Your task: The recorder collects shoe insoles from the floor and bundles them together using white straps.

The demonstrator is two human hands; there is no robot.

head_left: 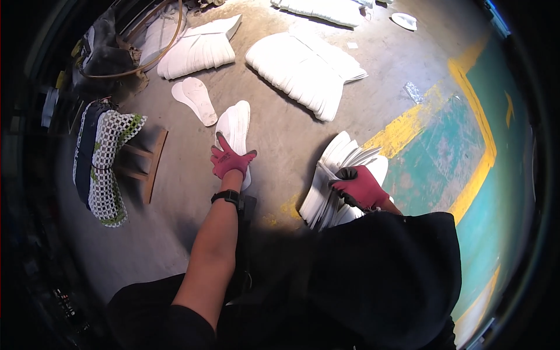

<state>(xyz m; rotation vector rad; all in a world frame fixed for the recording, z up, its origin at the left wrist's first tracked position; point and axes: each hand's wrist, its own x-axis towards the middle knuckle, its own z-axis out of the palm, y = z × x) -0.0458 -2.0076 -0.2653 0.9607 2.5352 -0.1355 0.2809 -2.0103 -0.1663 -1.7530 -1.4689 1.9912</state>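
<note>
My left hand (231, 158), in a red glove, lies with fingers spread on a small stack of white shoe insoles (234, 125) on the floor. Over to the right, my right hand (359, 185), in a red glove with dark fingertips, is closed on the edge of a white insole. That insole belongs to a fanned bundle of insoles (318, 195) standing on edge, partly hidden by the hand and my dark clothing. Just beyond my left hand, a pair of loose insoles (197, 100) lies overlapping and flat.
Large rows of white insoles (297, 70) and more insoles (198, 49) lie farther off. At left is a wooden stool (154, 166) on its side with a green-and-white patterned cushion (106, 163). Yellow lines (402, 131) border a green floor area at right.
</note>
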